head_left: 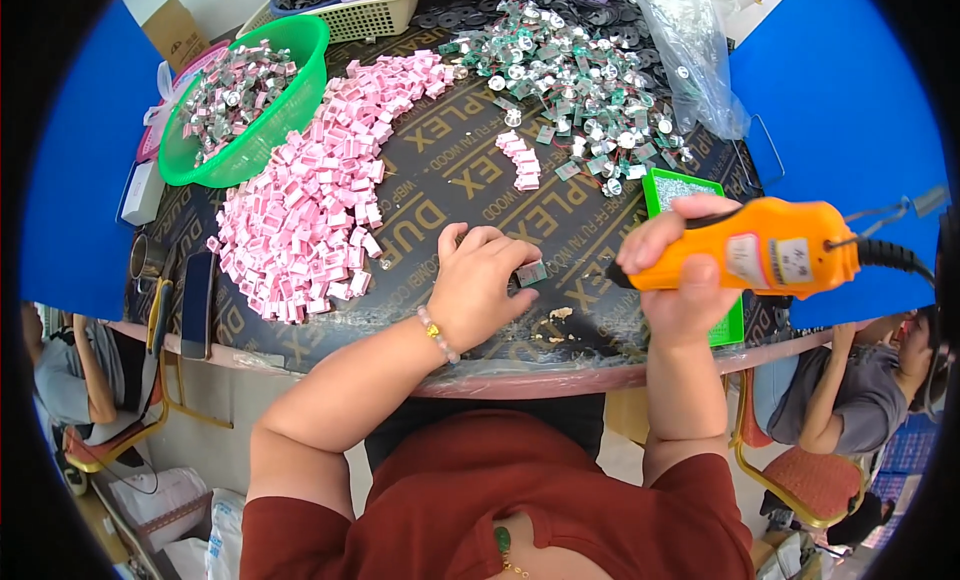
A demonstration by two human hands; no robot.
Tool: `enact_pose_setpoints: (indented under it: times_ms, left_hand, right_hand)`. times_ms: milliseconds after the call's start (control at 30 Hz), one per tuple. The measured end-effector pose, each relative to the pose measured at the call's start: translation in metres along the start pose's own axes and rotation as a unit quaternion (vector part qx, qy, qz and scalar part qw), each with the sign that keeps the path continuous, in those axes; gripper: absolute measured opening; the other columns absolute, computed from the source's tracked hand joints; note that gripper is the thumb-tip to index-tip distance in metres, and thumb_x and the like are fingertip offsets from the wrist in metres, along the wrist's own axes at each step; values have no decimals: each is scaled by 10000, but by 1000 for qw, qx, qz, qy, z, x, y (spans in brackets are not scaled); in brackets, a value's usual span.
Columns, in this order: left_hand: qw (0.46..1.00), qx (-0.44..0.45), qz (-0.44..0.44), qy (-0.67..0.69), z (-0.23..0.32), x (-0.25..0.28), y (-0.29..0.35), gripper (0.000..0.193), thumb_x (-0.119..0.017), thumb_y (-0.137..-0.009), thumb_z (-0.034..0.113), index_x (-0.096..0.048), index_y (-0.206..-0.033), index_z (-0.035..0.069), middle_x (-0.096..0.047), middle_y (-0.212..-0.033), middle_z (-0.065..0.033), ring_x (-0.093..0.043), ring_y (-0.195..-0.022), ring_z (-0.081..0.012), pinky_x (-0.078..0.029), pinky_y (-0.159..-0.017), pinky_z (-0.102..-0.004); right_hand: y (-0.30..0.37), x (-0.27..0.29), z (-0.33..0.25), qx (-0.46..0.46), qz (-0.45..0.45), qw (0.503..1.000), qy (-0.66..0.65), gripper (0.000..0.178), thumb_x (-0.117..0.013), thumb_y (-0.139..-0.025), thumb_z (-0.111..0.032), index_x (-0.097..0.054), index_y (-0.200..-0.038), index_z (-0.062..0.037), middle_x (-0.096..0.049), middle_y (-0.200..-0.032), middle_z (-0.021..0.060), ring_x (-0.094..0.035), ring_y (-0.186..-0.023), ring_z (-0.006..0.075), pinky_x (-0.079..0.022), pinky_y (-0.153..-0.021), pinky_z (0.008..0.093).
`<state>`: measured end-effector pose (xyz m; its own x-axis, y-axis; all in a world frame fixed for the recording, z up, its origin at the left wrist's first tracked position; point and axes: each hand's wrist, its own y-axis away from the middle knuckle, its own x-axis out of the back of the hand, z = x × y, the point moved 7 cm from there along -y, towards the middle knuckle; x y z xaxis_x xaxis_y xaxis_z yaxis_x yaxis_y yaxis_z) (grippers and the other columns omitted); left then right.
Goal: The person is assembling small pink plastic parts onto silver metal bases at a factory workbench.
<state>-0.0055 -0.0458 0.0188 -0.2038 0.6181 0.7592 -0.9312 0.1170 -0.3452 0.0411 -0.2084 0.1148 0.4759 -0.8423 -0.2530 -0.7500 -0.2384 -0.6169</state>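
Head view: the left hand is pinching a small grey part between its fingers on the near middle of the table. The right hand, fingers wrapped tight, is gripping an orange power tool, tip pointing left at the part. A pink pile is lying far left, beside a green bowl.
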Motion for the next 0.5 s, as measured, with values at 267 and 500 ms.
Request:
enact_pose_setpoints:
  times_ms: [267, 500]
  left_hand:
    - [993, -48, 40, -100, 4, 1, 0, 281, -762, -702, 234, -703, -965, 153, -656, -906, 23, -551, -1051, -184, -292, -1019, -539]
    - [993, -50, 55, -91, 3, -2, 0, 224, -752, -706, 238, -723, -912, 157, -649, -888, 31, -547, -1043, -182, -297, -1014, -535]
  right_hand:
    - [-4, -23, 31, -50, -7, 999, -20, 358, -633, -890, -78, -467, -1194, 13, -597, -744, 80, -576, -639, 138, -484, -591, 255]
    - [5, -11, 37, -25, 27, 998, -48, 483, -690, -887, -268, -445, -1200, 6, -603, -748, 100, -577, -658, 175, -510, -630, 305]
